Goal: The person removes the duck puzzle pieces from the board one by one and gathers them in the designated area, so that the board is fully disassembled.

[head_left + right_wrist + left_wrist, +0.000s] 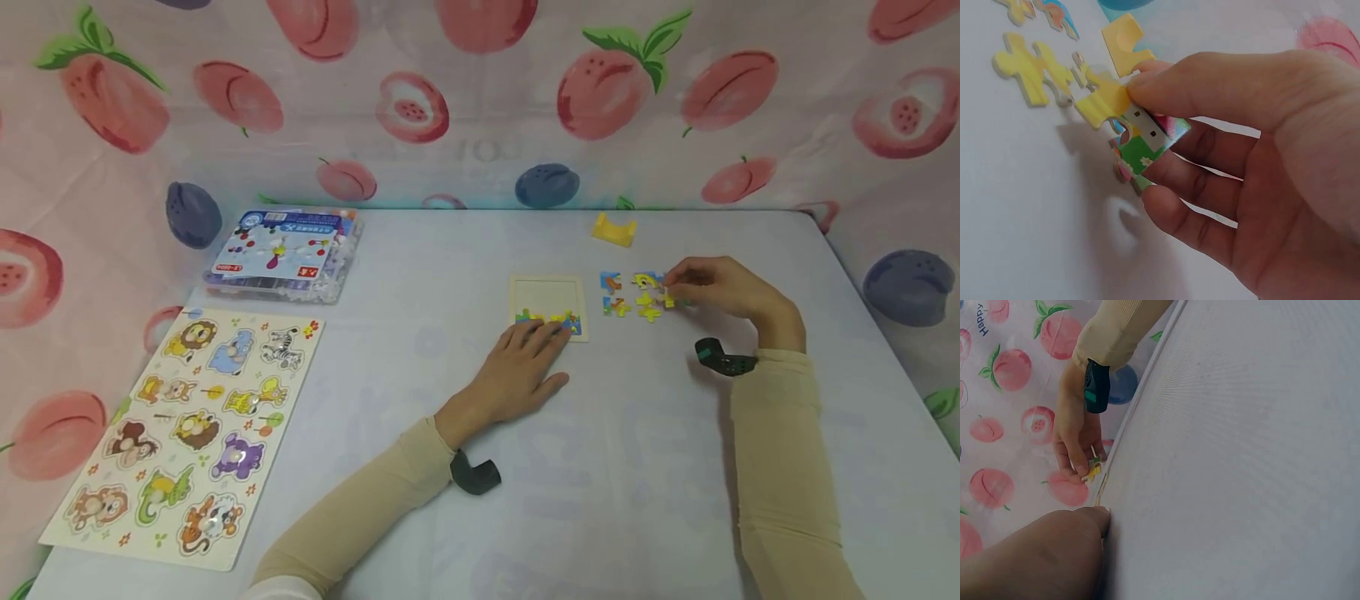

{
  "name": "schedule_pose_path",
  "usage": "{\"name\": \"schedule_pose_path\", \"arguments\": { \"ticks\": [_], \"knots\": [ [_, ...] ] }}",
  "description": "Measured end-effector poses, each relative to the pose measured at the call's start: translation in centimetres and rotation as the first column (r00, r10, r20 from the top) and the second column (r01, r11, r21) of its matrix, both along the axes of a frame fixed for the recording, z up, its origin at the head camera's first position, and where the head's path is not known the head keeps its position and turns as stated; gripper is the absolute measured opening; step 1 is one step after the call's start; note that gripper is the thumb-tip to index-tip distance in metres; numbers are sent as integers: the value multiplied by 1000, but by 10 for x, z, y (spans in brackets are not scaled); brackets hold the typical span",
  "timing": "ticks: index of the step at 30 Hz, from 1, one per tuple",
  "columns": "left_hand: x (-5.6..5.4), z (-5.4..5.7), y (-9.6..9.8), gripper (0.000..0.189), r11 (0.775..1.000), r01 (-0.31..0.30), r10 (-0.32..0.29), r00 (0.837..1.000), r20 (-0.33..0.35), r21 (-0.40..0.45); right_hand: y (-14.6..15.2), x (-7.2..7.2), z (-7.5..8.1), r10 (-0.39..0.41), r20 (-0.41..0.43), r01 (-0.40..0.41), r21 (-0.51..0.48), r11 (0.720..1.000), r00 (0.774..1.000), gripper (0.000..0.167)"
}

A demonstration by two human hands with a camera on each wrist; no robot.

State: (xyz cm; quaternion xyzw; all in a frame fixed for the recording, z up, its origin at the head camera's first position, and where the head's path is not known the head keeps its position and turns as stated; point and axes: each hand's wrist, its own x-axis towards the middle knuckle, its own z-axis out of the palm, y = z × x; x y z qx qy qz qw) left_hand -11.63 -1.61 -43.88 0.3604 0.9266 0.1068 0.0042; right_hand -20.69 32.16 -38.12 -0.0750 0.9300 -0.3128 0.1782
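Between thumb and fingers, my right hand [727,293] pinches a jigsaw puzzle piece [1137,149], yellow, green and white with two small dark squares. In the right wrist view it is tilted just above the table, its far edge partly behind the fingers. My left hand [521,371] lies with extended fingers on the lower edge of a small framed puzzle tray [549,279]. Colourful pieces [576,323] fill the tray's lower part, partly covered by the fingertips. Several loose puzzle pieces [648,308] lie between the tray and my right hand.
A yellow notched block [614,231] stands behind the loose pieces. At the back left is a clear plastic box [281,254] with a printed label. A large animal puzzle board [183,433] lies along the left side. Fruit-patterned cloth [480,108] rises behind the table.
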Motion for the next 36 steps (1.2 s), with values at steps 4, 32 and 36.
{"name": "schedule_pose_path", "arguments": {
  "ticks": [4, 32, 36],
  "knots": [
    [0, 0, 0, 60, 1000, 1, -1, 1000, -3, 0, 4, 0, -4, -3, 2, 3, -5, 1000, 1000, 33],
    [1, 2, -1, 60, 1000, 6, -6, 1000, 4, -4, 14, 3, -11, -35, 18, 35, -4, 999, 999, 34],
    [2, 2, -1, 60, 1000, 6, -6, 1000, 4, -1, 15, 3, -10, -39, 28, 39, -5, 999, 999, 37]
  ]
}}
